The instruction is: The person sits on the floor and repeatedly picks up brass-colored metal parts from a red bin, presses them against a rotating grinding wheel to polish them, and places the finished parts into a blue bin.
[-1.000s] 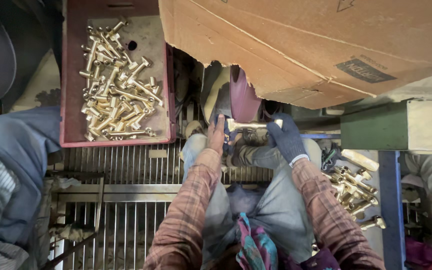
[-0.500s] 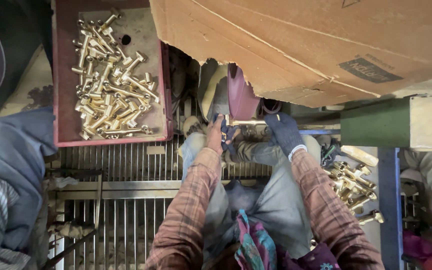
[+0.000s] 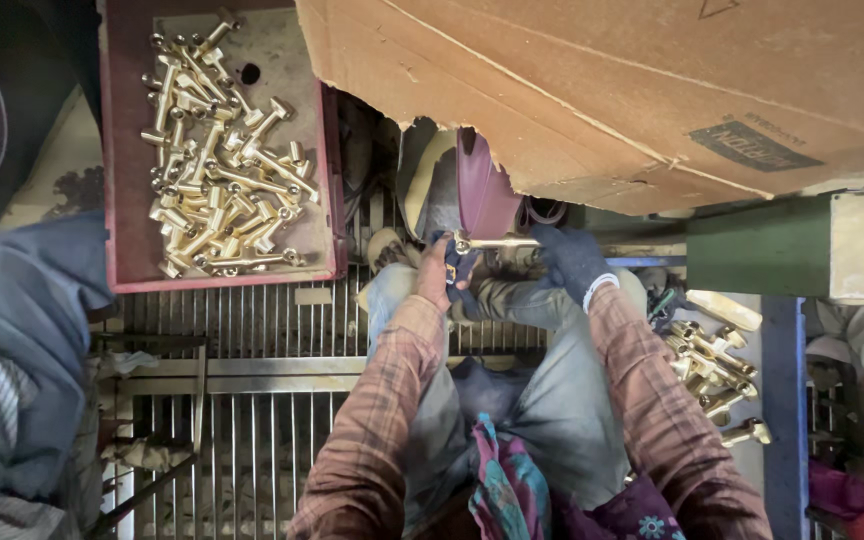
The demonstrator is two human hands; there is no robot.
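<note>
A slim brass rod-shaped part (image 3: 497, 243) lies crosswise, pressed against the lower edge of a maroon polishing wheel (image 3: 482, 190). My left hand (image 3: 442, 272), with dark cloth over the fingers, grips its left end. My right hand (image 3: 572, 262), in a dark glove with a white cuff, grips its right end. Both forearms wear plaid sleeves and reach up from the bottom of the head view, above my grey-trousered knees.
A red tray (image 3: 122, 150) with several polished brass parts (image 3: 217, 160) sits at upper left. More brass parts (image 3: 707, 365) are heaped at right. A big cardboard sheet (image 3: 632, 90) overhangs the wheel. A metal grate (image 3: 252, 400) lies below. Another person's blue sleeve (image 3: 22, 330) is at left.
The view has shifted slightly; both hands keep the brass part against the wheel, moved a little leftward and downward in frame.
</note>
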